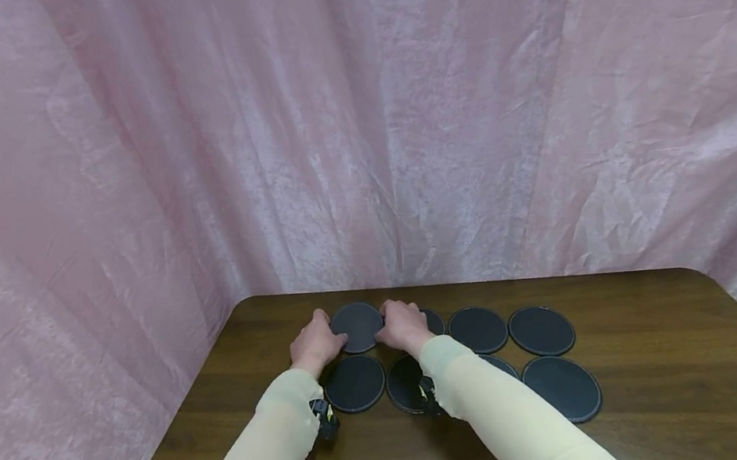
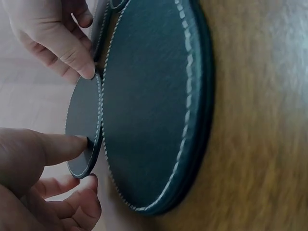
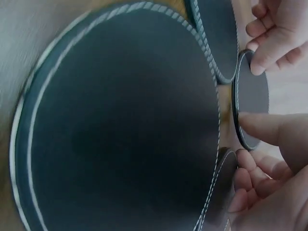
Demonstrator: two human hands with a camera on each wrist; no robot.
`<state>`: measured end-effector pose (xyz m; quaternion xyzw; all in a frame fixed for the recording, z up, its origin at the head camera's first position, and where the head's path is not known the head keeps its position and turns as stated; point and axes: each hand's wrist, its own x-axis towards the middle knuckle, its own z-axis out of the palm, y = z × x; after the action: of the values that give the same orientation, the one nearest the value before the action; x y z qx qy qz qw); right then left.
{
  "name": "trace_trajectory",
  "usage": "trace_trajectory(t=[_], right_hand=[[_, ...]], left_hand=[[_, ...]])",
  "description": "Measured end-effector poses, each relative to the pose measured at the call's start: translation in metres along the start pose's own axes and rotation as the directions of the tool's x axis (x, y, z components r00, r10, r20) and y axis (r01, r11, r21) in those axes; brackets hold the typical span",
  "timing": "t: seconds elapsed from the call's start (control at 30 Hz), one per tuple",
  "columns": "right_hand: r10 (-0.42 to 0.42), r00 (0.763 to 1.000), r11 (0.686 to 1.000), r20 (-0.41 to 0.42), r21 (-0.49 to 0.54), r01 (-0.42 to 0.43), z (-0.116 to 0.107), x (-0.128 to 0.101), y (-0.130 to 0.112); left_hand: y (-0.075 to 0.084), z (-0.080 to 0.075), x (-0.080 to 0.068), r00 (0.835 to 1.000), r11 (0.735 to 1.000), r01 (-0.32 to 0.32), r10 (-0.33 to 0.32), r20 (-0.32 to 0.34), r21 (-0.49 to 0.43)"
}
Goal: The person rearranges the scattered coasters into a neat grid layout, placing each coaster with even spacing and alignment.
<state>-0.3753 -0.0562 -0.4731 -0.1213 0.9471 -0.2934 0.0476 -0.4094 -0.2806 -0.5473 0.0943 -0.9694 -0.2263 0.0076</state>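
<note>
Both hands pinch one dark round coaster [image 1: 357, 327] at the table's [image 1: 667, 376] far edge: left hand [image 1: 316, 343] on its left rim, right hand [image 1: 403, 327] on its right. Other coasters [image 1: 542, 330] lie flat nearby.

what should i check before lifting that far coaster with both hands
1. Left hand on the far coaster: ok, thumb and fingers pinch its left edge.
2. Right hand on it: ok, fingers pinch the right edge.
3. Coaster free of its neighbours: cannot tell, the near-left coaster sits close to it.
4. Coaster behind the right hand: cannot tell, mostly hidden.
5. Other coasters flat on the table: ok.
</note>
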Motion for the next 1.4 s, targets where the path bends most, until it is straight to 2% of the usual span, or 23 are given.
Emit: trace_trajectory(t=[0.13, 0.2, 0.3, 0.37, 0.43, 0.53, 0.73, 0.83, 0.9, 1.03, 1.27, 1.4], right_hand=[[-0.036, 0.999, 0.999, 0.017, -0.027, 0.037, -0.005, -0.005, 0.005], [-0.047, 0.998, 0.999, 0.029, -0.024, 0.047, -0.007, -0.007, 0.006], [-0.051, 0.998, 0.998, 0.043, -0.021, 0.052, -0.007, -0.006, 0.008], [-0.055, 0.997, 0.998, 0.047, -0.024, 0.056, -0.007, -0.005, 0.010], [-0.061, 0.997, 0.998, 0.043, -0.027, 0.062, -0.007, -0.004, 0.011], [-0.070, 0.997, 0.997, 0.038, -0.024, 0.071, -0.006, -0.005, 0.012], [-0.099, 0.994, 0.995, 0.041, -0.002, 0.099, -0.006, -0.008, 0.016], [-0.114, 0.993, 0.993, 0.017, -0.002, 0.114, -0.007, -0.010, 0.017], [-0.122, 0.993, 0.992, -0.003, -0.014, 0.122, -0.007, -0.011, 0.017], [-0.118, 0.993, 0.989, -0.017, -0.088, 0.116, -0.006, -0.017, 0.017], [-0.111, 0.994, 0.962, 0.015, -0.250, 0.111, -0.002, -0.022, 0.016], [-0.132, 0.991, 0.955, 0.033, -0.263, 0.136, -0.004, -0.026, 0.017]], left_hand=[[0.018, -0.010, -0.017, 1.000, 1.000, 0.011, -0.012, 0.027, 0.027], [0.020, -0.009, -0.020, 1.000, 0.999, 0.005, -0.007, 0.031, 0.054], [0.031, -0.015, -0.030, 0.998, 0.997, 0.023, -0.027, 0.065, 0.068], [0.033, -0.013, -0.030, 0.998, 0.997, 0.017, -0.022, 0.064, 0.078], [0.043, -0.019, -0.038, 0.996, 0.997, 0.030, -0.036, 0.077, 0.076], [0.042, -0.015, -0.039, 0.999, 0.996, -0.002, -0.002, 0.052, 0.088], [0.065, -0.041, -0.072, 0.996, 0.998, 0.001, -0.007, 0.086, 0.069], [0.069, -0.046, -0.081, 0.996, 0.998, -0.012, 0.007, 0.087, 0.061], [0.066, -0.043, -0.079, 0.997, 0.997, -0.039, 0.035, 0.067, 0.071], [0.065, -0.043, -0.081, 0.996, 0.995, -0.058, 0.053, 0.069, 0.079], [0.069, -0.052, -0.087, 0.993, 0.994, -0.066, 0.056, 0.104, 0.091], [0.071, -0.053, -0.089, 0.993, 0.993, -0.070, 0.059, 0.107, 0.100]])
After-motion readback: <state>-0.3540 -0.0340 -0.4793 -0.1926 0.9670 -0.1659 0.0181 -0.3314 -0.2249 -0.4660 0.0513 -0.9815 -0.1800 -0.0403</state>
